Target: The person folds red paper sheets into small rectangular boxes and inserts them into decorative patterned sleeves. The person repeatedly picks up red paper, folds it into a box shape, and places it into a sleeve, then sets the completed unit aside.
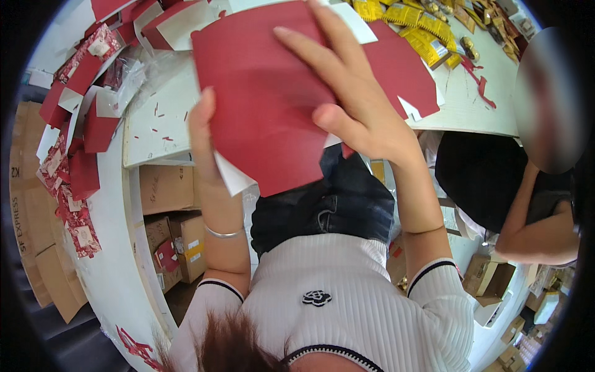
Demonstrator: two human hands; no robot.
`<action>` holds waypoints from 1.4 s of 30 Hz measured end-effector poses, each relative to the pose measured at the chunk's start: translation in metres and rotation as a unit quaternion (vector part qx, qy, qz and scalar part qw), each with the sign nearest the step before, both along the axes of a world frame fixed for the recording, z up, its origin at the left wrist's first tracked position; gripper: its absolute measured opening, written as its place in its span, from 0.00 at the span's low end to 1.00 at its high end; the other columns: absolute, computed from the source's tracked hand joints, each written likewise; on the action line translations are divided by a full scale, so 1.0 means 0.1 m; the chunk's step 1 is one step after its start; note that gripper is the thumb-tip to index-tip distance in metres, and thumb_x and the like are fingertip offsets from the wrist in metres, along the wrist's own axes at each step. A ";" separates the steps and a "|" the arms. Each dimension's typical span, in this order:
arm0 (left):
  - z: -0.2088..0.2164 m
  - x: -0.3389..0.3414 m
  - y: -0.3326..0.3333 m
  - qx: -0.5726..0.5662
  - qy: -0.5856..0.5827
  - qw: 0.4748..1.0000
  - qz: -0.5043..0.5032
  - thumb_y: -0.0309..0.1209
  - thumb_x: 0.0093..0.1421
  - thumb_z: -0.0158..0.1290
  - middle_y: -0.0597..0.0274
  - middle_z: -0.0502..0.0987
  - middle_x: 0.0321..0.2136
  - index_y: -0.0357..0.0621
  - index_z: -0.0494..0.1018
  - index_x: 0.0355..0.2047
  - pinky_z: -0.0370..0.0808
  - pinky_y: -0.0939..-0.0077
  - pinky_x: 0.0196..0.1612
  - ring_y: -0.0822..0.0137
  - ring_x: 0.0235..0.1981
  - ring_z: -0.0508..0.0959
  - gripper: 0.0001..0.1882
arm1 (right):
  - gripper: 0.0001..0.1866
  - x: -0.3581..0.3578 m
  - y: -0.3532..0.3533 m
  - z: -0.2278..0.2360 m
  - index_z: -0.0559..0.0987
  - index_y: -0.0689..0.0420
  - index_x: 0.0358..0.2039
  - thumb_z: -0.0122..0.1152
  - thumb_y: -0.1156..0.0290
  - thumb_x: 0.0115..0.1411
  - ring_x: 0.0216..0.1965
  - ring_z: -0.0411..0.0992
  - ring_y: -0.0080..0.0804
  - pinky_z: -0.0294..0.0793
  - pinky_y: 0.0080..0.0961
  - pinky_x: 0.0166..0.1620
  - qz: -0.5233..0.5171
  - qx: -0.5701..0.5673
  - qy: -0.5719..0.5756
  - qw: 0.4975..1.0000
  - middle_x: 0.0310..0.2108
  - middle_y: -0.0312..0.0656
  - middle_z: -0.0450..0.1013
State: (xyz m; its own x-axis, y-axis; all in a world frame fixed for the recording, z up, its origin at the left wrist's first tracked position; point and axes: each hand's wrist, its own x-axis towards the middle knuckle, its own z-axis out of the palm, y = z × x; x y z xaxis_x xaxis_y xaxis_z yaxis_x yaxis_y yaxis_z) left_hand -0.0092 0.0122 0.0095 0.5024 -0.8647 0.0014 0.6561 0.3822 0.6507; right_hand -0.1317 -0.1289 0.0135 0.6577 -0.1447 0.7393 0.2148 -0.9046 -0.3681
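A flat red cardboard box blank [266, 93] with a white inner side is held up in front of me, its cut flaps pointing toward my body. My left hand [203, 133] grips its left edge, the thumb in sight and the other fingers hidden behind the card. Across its right part lies my right hand [356, 93], fingers stretched out and spread over the red face, thumb apart from them. Beneath my right hand, more red cardboard [400, 74] with white-edged flaps lies on the white table [158, 130].
Folded red boxes [99, 121] and clear plastic wrap [130, 80] crowd the left. Yellow packets [424, 43] lie at the far right, near red ribbon scraps [483, 87]. Brown cartons [167, 189] sit under the table. Another person's arm [527, 217] is at the right.
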 end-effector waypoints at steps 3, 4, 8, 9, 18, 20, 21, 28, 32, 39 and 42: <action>0.10 -0.04 0.07 0.050 -0.080 0.996 0.012 0.40 0.54 0.47 0.54 0.70 0.42 0.36 0.65 0.45 0.71 0.71 0.43 0.65 0.41 0.73 0.22 | 0.32 0.00 -0.01 -0.14 0.62 0.56 0.55 0.39 0.46 0.57 0.60 0.46 0.51 0.44 0.39 0.59 0.040 0.102 0.038 0.993 0.58 0.57 0.49; 0.09 0.00 0.08 0.099 -0.134 0.986 0.023 0.39 0.54 0.47 0.54 0.71 0.42 0.37 0.65 0.45 0.71 0.71 0.42 0.65 0.40 0.73 0.22 | 0.32 -0.04 -0.04 -0.05 0.62 0.56 0.55 0.38 0.47 0.57 0.60 0.47 0.49 0.44 0.38 0.59 0.067 0.151 0.021 0.986 0.58 0.56 0.50; 0.09 0.18 0.04 0.073 -0.068 0.995 0.000 0.36 0.53 0.48 0.57 0.73 0.38 0.38 0.67 0.43 0.72 0.76 0.39 0.68 0.37 0.74 0.19 | 0.32 -0.30 -0.15 0.19 0.59 0.56 0.57 0.55 0.68 0.51 0.62 0.39 0.54 0.41 0.40 0.60 0.021 0.122 0.021 0.992 0.60 0.58 0.39; 0.13 0.19 0.03 0.065 -0.054 0.996 -0.006 0.35 0.53 0.48 0.58 0.73 0.37 0.38 0.67 0.43 0.72 0.77 0.39 0.68 0.37 0.75 0.19 | 0.31 -0.31 -0.16 0.15 0.60 0.56 0.56 0.55 0.72 0.49 0.61 0.41 0.54 0.42 0.40 0.60 -0.011 0.052 0.044 0.998 0.60 0.59 0.41; 0.07 0.49 0.13 0.111 -0.359 0.925 -0.058 0.53 0.56 0.45 0.54 0.60 0.54 0.37 0.50 0.57 0.69 0.71 0.45 0.62 0.49 0.67 0.39 | 0.30 -0.14 -0.23 0.16 0.64 0.54 0.48 0.64 0.67 0.44 0.47 0.65 0.35 0.66 0.30 0.46 0.063 0.005 -0.088 0.994 0.46 0.48 0.64; 0.12 0.61 0.13 0.168 -0.536 0.827 -0.008 0.60 0.46 0.51 0.50 0.51 0.58 0.40 0.37 0.60 0.66 0.67 0.48 0.56 0.55 0.59 0.54 | 0.45 -0.19 -0.25 0.06 0.58 0.53 0.54 0.71 0.73 0.34 0.51 0.64 0.33 0.68 0.29 0.48 0.040 0.101 -0.055 0.993 0.49 0.44 0.64; 0.16 0.56 0.09 0.105 -0.581 0.805 0.056 0.60 0.44 0.54 0.49 0.49 0.58 0.41 0.35 0.60 0.67 0.67 0.47 0.56 0.54 0.60 0.57 | 0.46 -0.19 -0.28 0.02 0.57 0.53 0.55 0.71 0.71 0.33 0.51 0.63 0.33 0.67 0.29 0.49 0.031 0.120 -0.056 0.991 0.50 0.44 0.63; 0.24 0.09 -0.30 -0.166 -0.479 0.835 0.216 0.31 0.49 0.56 0.47 0.59 0.51 0.38 0.40 0.58 0.60 0.70 0.53 0.62 0.48 0.66 0.43 | 0.51 -0.03 -0.03 0.11 0.56 0.59 0.56 0.70 0.50 0.35 0.56 0.56 0.36 0.59 0.31 0.53 0.111 0.242 -0.021 0.964 0.54 0.46 0.58; 0.14 -0.06 -0.36 -0.096 -0.476 0.817 0.310 0.24 0.53 0.50 0.53 0.69 0.41 0.37 0.55 0.52 0.61 0.70 0.51 0.66 0.44 0.67 0.27 | 0.35 0.11 0.10 0.09 0.59 0.61 0.53 0.60 0.69 0.44 0.55 0.57 0.34 0.55 0.30 0.56 0.102 0.311 -0.158 0.932 0.52 0.46 0.59; 0.21 -0.05 -0.21 -0.203 -0.338 0.915 0.085 0.29 0.55 0.45 0.46 0.58 0.53 0.38 0.49 0.57 0.54 0.63 0.57 0.58 0.55 0.59 0.30 | 0.27 0.13 0.33 0.07 0.65 0.60 0.48 0.49 0.88 0.44 0.51 0.59 0.26 0.56 0.20 0.53 0.136 0.490 -0.271 0.817 0.48 0.39 0.61; 0.16 -0.03 -0.15 -0.102 -0.455 0.874 0.139 0.24 0.51 0.44 0.47 0.59 0.53 0.39 0.48 0.58 0.54 0.64 0.58 0.58 0.56 0.58 0.33 | 0.27 0.14 0.31 0.02 0.66 0.59 0.48 0.52 0.86 0.44 0.53 0.58 0.28 0.55 0.22 0.54 0.129 0.442 -0.249 0.852 0.49 0.41 0.60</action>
State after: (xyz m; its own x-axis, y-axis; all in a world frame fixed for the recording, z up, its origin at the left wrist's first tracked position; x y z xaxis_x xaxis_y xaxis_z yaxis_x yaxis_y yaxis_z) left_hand -0.0124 -0.0028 0.0251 0.4043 -0.6446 0.6489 -0.2336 0.6132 0.7546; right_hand -0.1176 -0.0981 0.0158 0.3878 -0.6883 0.6131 0.6932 -0.2207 -0.6862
